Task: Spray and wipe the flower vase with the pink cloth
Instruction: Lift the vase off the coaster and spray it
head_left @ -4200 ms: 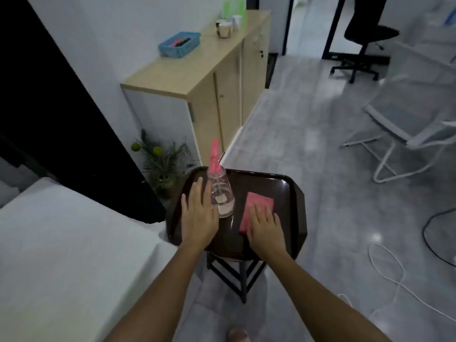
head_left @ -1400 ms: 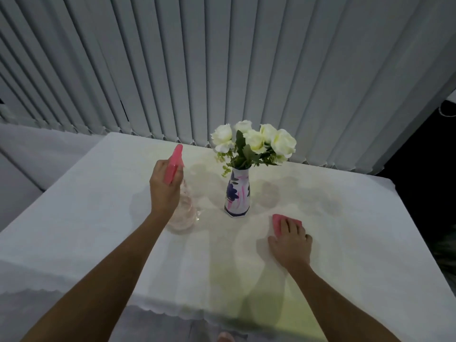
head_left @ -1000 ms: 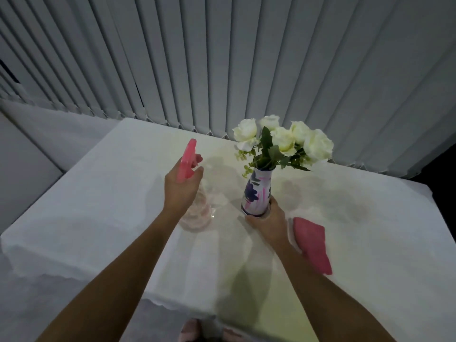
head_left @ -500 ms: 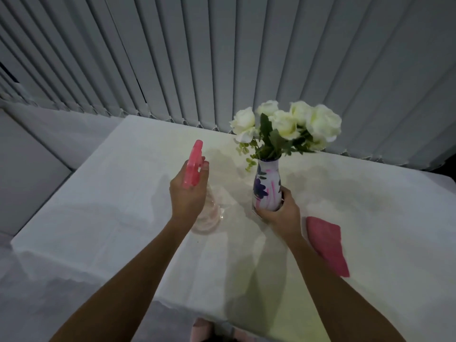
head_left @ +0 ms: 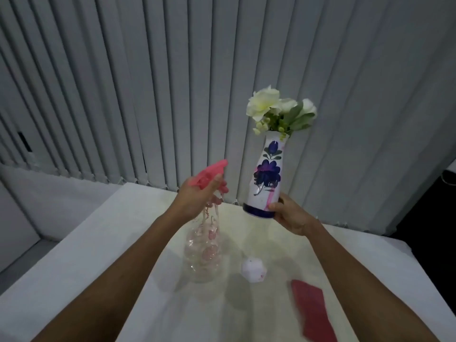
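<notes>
Vase (head_left: 265, 176) has left the table (head_left: 74, 262) since half a second ago: it now hangs in the air, slightly tilted, with the right hand (head_left: 290, 215) clamped round its blue base. Flowers (head_left: 281, 112) ride up with it. The left hand (head_left: 197, 193) has also raised the sprayer (head_left: 204, 233), fingers closed on the pink head, whose nozzle points toward the vase body from just beside it. A white patch (head_left: 254, 270) lies on the table below; what it is cannot be told. The cloth (head_left: 311, 309) lies flat near the right forearm, untouched. Judging by this, lifting is over and spraying is about to begin; wiping remains undone, and the right hand must free itself or swap roles to fetch the cloth.
</notes>
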`<state>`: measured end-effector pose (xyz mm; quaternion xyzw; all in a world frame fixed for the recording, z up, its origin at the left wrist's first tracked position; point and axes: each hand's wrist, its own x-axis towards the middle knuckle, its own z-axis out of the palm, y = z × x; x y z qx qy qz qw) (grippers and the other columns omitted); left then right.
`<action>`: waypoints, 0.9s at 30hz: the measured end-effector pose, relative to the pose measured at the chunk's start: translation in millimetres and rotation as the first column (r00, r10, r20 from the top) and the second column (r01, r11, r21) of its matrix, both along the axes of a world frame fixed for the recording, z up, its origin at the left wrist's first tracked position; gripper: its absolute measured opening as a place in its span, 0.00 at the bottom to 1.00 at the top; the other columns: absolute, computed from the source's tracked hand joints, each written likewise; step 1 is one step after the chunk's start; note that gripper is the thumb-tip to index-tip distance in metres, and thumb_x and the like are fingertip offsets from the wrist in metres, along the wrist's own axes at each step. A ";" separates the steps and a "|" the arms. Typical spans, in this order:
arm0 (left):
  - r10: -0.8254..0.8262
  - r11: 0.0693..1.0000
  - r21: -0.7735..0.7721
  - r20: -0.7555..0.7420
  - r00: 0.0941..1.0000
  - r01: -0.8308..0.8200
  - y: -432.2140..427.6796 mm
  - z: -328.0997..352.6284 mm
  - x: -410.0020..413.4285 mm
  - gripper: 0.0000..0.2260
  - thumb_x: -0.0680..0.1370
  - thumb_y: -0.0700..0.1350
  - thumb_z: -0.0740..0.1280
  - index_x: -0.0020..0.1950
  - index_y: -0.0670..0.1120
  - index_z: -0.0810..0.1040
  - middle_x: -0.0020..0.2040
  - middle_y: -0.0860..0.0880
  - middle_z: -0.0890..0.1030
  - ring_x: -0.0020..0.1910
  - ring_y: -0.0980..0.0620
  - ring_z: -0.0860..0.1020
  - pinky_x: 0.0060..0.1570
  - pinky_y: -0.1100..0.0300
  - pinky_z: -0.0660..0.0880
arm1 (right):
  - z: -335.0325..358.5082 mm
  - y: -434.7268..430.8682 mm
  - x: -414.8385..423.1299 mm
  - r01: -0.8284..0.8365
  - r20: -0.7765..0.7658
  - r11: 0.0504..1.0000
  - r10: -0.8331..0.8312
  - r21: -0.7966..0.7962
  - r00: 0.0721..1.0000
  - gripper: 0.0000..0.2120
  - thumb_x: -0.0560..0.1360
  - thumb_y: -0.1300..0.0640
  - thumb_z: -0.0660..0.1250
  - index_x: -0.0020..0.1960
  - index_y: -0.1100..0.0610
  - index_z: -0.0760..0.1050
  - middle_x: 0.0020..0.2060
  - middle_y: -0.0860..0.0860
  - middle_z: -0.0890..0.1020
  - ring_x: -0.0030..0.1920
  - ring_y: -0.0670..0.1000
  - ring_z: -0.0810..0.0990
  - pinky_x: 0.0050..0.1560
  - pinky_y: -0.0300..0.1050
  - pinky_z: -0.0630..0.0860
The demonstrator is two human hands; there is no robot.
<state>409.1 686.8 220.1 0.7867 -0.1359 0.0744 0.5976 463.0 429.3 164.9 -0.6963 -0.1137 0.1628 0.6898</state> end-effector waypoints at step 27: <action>-0.153 0.988 0.007 0.081 0.985 0.153 14.3 75.2 -6.0 0.14 0.80 0.54 0.58 0.65 0.65 0.68 0.46 0.48 0.83 0.39 0.47 0.83 0.43 0.51 0.81 | 75.1 -18.6 -7.7 -0.163 -0.106 0.786 0.278 0.597 0.955 0.41 0.52 0.56 0.77 0.64 0.62 0.71 0.55 0.60 0.80 0.55 0.60 0.78 0.57 0.55 0.76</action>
